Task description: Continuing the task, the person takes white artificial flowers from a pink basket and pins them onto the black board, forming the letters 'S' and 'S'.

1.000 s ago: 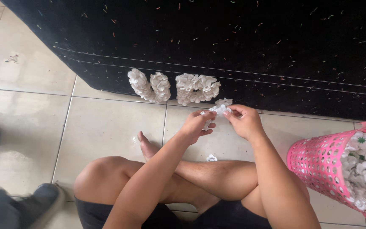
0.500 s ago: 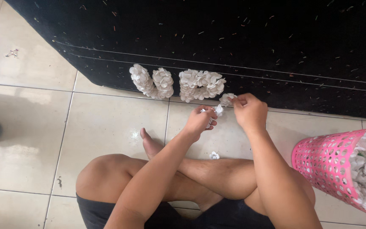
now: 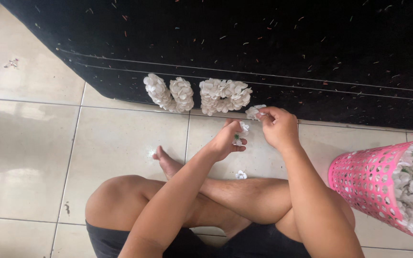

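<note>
I sit cross-legged on a tiled floor facing a black carpet (image 3: 244, 43). My right hand (image 3: 279, 128) pinches a small bunch of white artificial flowers (image 3: 253, 112) at the carpet's edge. My left hand (image 3: 228, 139) holds a single white flower with a green centre (image 3: 241, 132) just below it. Two clusters of white flowers lie on the carpet edge: one pair (image 3: 169, 92) to the left and a bigger clump (image 3: 224, 94) beside my right hand's bunch.
A pink plastic mesh basket (image 3: 365, 177) full of white flowers stands at my right. One loose white flower (image 3: 241, 175) lies on the tile by my shin. My bare foot (image 3: 167, 161) points left. Small debris speckles the carpet.
My right hand has moved up to the carpet edge with the flower bunch. My left hand stays just below it. The shoe at the left edge has gone out of view.
</note>
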